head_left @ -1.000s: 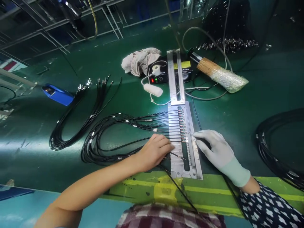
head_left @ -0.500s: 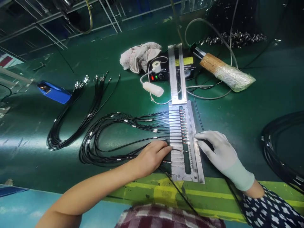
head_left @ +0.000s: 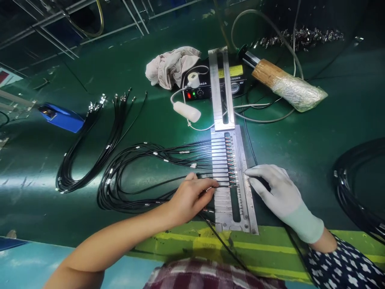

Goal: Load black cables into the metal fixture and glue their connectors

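Bare and closed, my left hand [head_left: 188, 196] pinches a thin black cable [head_left: 223, 186] between thumb and fingertips at the left edge of a slotted metal jig [head_left: 224, 204]. The cable's stripped tip reaches over the jig's long opening, just below a row of other cables [head_left: 219, 155] lying in the upper slots with small metal terminals at their ends. White-gloved, my right hand [head_left: 275, 192] grips the jig's right rail with thumb and index fingertips. Another cable end [head_left: 207, 210] lies under my left hand; part of it is hidden.
Behind the jig stand a black control box [head_left: 198, 93] and a slotted metal bar [head_left: 217, 88]. A wrapped soldering-iron handle [head_left: 288, 86] lies at back right, a cloth [head_left: 173, 66] at back left. Cable bundles lie left [head_left: 67, 172] and right [head_left: 343, 192], near a blue tool [head_left: 61, 117].
My left hand has moved slightly up along the jig, bringing the cable level and closer below the filled row. My right hand keeps its place on the rail. The view has shifted slightly.
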`<state>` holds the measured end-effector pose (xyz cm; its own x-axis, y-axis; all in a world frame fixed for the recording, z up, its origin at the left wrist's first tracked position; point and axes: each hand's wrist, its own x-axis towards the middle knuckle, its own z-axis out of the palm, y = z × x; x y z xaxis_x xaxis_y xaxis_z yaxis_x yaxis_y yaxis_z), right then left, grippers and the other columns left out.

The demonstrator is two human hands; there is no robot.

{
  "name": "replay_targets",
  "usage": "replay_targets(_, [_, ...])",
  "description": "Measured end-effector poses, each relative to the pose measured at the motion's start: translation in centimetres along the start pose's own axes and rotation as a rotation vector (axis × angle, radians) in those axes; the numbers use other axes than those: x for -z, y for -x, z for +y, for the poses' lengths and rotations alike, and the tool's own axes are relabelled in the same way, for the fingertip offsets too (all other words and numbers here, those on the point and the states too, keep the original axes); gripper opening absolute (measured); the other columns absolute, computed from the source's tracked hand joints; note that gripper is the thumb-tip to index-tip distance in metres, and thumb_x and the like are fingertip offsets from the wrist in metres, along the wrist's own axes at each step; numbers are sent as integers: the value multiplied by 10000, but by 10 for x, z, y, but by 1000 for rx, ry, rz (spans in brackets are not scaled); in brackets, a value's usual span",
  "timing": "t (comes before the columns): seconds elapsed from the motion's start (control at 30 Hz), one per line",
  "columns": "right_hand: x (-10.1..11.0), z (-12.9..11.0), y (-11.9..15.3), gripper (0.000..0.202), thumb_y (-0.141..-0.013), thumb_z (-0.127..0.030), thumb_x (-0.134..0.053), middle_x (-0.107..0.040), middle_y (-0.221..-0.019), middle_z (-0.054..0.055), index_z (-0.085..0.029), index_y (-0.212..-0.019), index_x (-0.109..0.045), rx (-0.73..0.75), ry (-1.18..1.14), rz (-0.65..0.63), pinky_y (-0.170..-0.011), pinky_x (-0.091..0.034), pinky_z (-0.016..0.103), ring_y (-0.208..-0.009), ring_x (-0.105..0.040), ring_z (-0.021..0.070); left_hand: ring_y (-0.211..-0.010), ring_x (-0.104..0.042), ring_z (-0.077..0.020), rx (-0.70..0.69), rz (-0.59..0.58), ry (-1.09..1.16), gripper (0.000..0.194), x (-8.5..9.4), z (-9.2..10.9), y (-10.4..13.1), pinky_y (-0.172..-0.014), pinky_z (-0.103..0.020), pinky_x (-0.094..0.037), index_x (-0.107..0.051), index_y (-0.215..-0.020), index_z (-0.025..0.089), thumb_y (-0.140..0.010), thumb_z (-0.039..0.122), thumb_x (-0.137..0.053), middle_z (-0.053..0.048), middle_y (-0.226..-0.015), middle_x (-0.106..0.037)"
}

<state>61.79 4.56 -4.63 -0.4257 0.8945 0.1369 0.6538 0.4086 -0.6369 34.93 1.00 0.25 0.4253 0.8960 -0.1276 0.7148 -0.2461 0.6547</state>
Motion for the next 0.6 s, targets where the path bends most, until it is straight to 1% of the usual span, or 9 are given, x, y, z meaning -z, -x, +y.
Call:
replay_targets(0.1, [0,0,0,167,-995,-316,-482,-666,-1057,7,-289,-1069,-628,9,-4,3,-906,-398,438,-1010,-586,244,-622,-421,-154,26,-19,-56,232,0,4,-3,-753,-326,-345,-658,-1065,197,-990,262,-448,37,-587,-563])
replay_targets(0.2, [1,-1,0,172,-997,-316,-474,-669,-1048,7,-287,-1069,-628,22,-7,9,-895,-400,433,-1000,-590,242,-615,-398,-157,60,-33,-68,226,0,6,-8,-765,-327,-326,-658,-1052,201,-984,259,-450,49,-543,-507])
replay_targets(0.33, [2,-2,-1,181,-997,-313,-466,-674,-1044,7,-285,-1066,-630,24,-7,5,-880,-404,430,-991,-596,243,-591,-396,-142,74,-66,-55,184,2,9,-13,-778,-322,-300,-648,-1007,213,-966,233,-470,62,-563,-536])
replay_targets(0.4, [3,-3,-1,182,-996,-312,-466,-674,-1043,10,-281,-1063,-633,21,-6,8,-876,-404,430,-984,-597,244,-579,-405,-126,38,-76,-74,158,1,9,-15,-785,-327,-279,-633,-986,208,-962,216,-477,66,-610,-585])
replay_targets(0.5, [3,-3,-1,181,-997,-317,-471,-672,-1048,11,-283,-1066,-635,14,-8,3,-878,-402,429,-989,-594,244,-618,-473,-116,-62,-45,-144,146,-2,7,-16,-778,-337,-249,-609,-972,188,-975,203,-464,34,-767,-676])
replay_targets(0.6, [3,-3,-1,172,-999,-319,-478,-675,-1045,3,-290,-1067,-634,5,-14,-7,-877,-401,429,-992,-588,242,-674,-540,-126,-115,14,-171,155,-7,4,-15,-761,-340,-244,-595,-975,177,-992,210,-445,5,-864,-709])
